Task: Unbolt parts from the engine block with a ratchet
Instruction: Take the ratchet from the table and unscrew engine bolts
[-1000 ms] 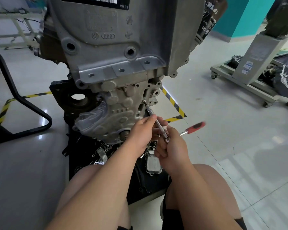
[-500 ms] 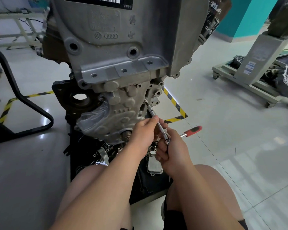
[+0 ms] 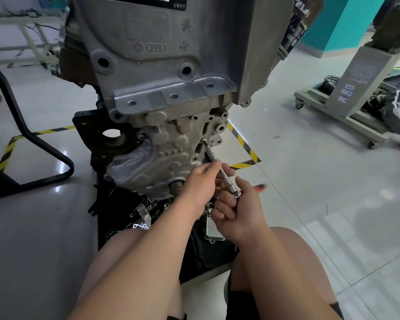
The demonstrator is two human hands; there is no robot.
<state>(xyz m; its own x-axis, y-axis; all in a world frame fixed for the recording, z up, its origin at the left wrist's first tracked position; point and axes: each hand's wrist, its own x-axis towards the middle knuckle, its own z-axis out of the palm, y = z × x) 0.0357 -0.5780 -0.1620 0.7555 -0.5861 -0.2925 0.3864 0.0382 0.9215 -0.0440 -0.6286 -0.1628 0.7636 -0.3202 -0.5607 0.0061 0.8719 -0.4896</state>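
Observation:
A grey cast engine block (image 3: 171,65) stands upright on a black base in front of me. A ratchet with a long metal extension (image 3: 211,155) reaches a bolt (image 3: 204,140) on the block's lower right face. My left hand (image 3: 200,183) pinches the extension near its middle. My right hand (image 3: 238,211) grips the ratchet at its head. The red handle (image 3: 260,186) sticks out to the right, blurred and mostly hidden behind that hand.
Loose removed parts (image 3: 214,229) lie on the black base (image 3: 125,218) under the block. A black tubular stand (image 3: 32,144) is at left, a wheeled cart (image 3: 346,118) at right. Yellow-black floor tape (image 3: 243,144) runs behind the block. My bare knees are at the bottom.
The red ratchet handle has swung inward toward my right hand and shows less. Both hands stay on the tool; the extension stays on the same bolt.

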